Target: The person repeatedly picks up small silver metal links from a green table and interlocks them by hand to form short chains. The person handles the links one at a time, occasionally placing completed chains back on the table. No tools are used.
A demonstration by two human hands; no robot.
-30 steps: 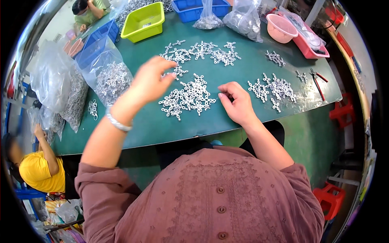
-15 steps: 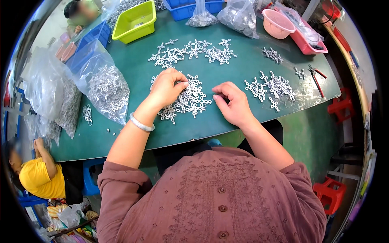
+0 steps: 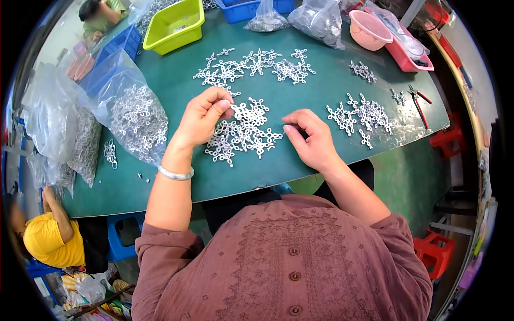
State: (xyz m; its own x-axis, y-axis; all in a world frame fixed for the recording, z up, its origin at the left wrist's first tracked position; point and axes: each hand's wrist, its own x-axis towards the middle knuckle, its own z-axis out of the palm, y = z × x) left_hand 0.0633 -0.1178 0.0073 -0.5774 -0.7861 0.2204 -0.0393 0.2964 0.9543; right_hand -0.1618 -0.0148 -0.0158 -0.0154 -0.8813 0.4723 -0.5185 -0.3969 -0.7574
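Small silvery looped metal pieces lie in a loose pile (image 3: 243,136) on the green table in front of me. At its upper left, my left hand (image 3: 206,115) is closed in a pinch, with a brighter looped metal piece (image 3: 249,113) at its fingertips, over the pile. My right hand (image 3: 310,136) rests just right of the pile, fingers loosely curled and a gap between thumb and forefinger; nothing shows in it. Farther back lies a spread row of similar pieces (image 3: 222,71). Another group (image 3: 367,115) lies to the right of my right hand.
A clear bag (image 3: 139,115) of metal pieces stands at left. Red-handled pliers (image 3: 419,109) lie near the right edge. A yellow-green bin (image 3: 174,27), blue trays and a pink basket (image 3: 369,32) line the far side. A person in yellow (image 3: 53,238) sits at lower left.
My left hand has drawn back slightly to the left, and a bright metal piece now shows at its fingertips. My right hand stays nearly in place beside the pile.
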